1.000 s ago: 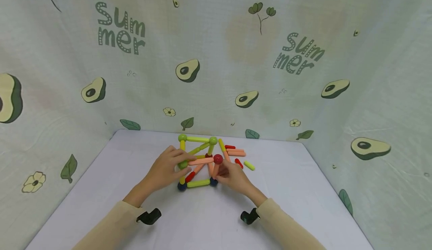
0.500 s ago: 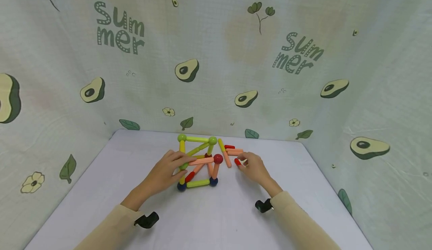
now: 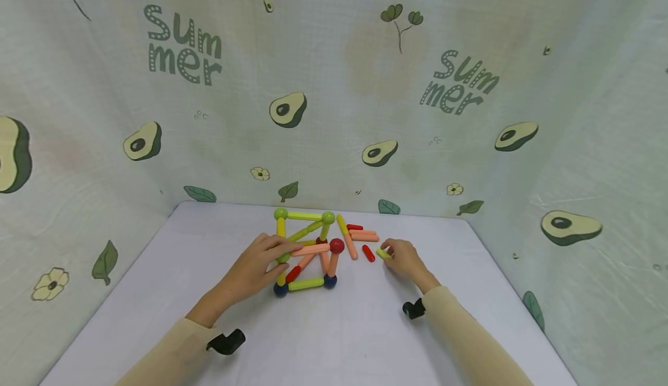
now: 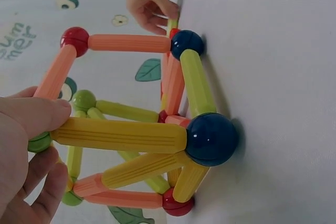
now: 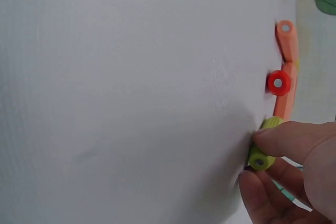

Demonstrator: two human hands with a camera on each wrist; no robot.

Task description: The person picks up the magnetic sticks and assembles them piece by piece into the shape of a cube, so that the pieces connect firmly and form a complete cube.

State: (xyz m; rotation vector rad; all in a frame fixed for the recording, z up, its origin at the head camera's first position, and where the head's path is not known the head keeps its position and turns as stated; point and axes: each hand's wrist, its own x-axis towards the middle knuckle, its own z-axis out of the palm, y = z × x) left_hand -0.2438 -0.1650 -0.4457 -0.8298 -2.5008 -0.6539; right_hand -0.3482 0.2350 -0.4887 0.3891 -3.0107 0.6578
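Note:
A frame of magnetic rods and balls stands on the table, with navy balls point(image 3: 330, 281) at its near base, a red ball point(image 3: 337, 246) at an upper corner and green balls point(image 3: 280, 213) at the back. My left hand point(image 3: 256, 264) grips its near upper left corner, thumb and fingers around a green ball point(image 4: 40, 142) where a yellow rod point(image 4: 121, 135) and a pink rod point(image 3: 311, 250) meet. Farther right, my right hand point(image 3: 407, 258) pinches a short green magnetic rod point(image 3: 383, 254) between thumb and fingers, at the tabletop.
A short red rod point(image 3: 368, 253) lies just left of my right hand. Behind it are pink rods point(image 3: 364, 236), another red rod point(image 3: 355, 227) and a yellow rod point(image 3: 341, 224). A printed cloth point(image 3: 334, 84) rises behind the table point(image 3: 344, 339).
My right hand has left the frame's right side, passed over the short red rod, which it touched, and moved right to the short green rod. My left hand stays on the frame.

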